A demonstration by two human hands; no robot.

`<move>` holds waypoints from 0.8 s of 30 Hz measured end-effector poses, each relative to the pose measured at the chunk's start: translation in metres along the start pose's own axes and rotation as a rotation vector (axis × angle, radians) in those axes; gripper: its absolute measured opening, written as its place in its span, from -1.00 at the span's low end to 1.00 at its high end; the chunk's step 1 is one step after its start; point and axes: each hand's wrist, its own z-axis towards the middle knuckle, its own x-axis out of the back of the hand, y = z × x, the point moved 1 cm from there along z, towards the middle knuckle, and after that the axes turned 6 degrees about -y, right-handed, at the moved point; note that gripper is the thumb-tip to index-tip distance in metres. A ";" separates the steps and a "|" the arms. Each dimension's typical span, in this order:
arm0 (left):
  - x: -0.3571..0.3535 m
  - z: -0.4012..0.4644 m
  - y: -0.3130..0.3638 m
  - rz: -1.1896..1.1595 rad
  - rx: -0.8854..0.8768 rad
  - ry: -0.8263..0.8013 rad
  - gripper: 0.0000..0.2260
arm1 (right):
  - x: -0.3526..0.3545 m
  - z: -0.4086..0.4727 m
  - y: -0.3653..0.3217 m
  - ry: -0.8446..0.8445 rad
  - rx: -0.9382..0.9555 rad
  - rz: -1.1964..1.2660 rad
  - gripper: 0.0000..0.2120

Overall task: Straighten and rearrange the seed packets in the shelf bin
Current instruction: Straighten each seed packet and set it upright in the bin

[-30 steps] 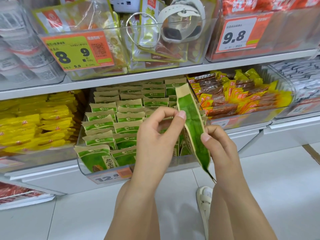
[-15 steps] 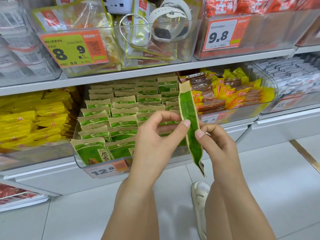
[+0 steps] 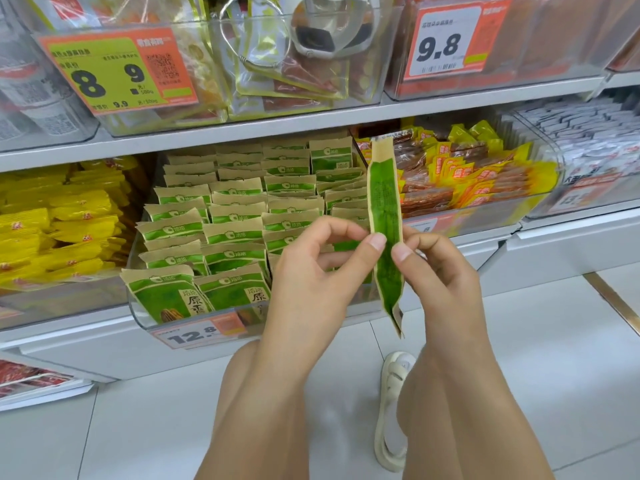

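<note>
A clear shelf bin (image 3: 138,315) holds several rows of green and tan seed packets (image 3: 235,233), mostly upright, with a 12.8 price tag on its front. One seed packet (image 3: 385,202) is held edge-on and upright in front of the bin's right side. My left hand (image 3: 311,271) pinches its middle from the left with thumb and fingers. My right hand (image 3: 440,268) pinches it from the right at the same height.
A bin of yellow packets (image 3: 52,233) sits to the left and a bin of red and yellow snacks (image 3: 478,174) to the right. The upper shelf (image 3: 311,126) carries more clear bins with price tags. A white shoe (image 3: 391,410) stands on the tiled floor below.
The held packet has tilted from a slant to nearly upright between both hands. The view has shifted so the shelf sits slightly lower and further left.
</note>
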 end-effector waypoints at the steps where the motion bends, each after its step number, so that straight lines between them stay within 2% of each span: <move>1: -0.002 -0.001 0.002 0.003 -0.011 0.011 -0.93 | 0.001 -0.001 -0.002 0.002 0.008 0.016 -0.87; 5: -0.006 -0.010 0.007 0.027 -0.089 0.037 -0.93 | 0.001 -0.007 -0.007 -0.005 0.084 0.033 -0.88; 18: -0.021 -0.054 -0.005 0.064 -0.115 0.140 -0.86 | 0.003 -0.055 -0.005 0.058 -0.007 -0.011 -0.84; 22: -0.025 -0.069 -0.015 0.087 0.012 0.039 -0.79 | 0.004 -0.056 -0.005 0.141 -0.040 0.053 -0.83; 24: -0.023 -0.078 -0.020 0.054 0.076 -0.005 -0.83 | 0.003 -0.058 -0.004 0.153 -0.033 0.036 -0.85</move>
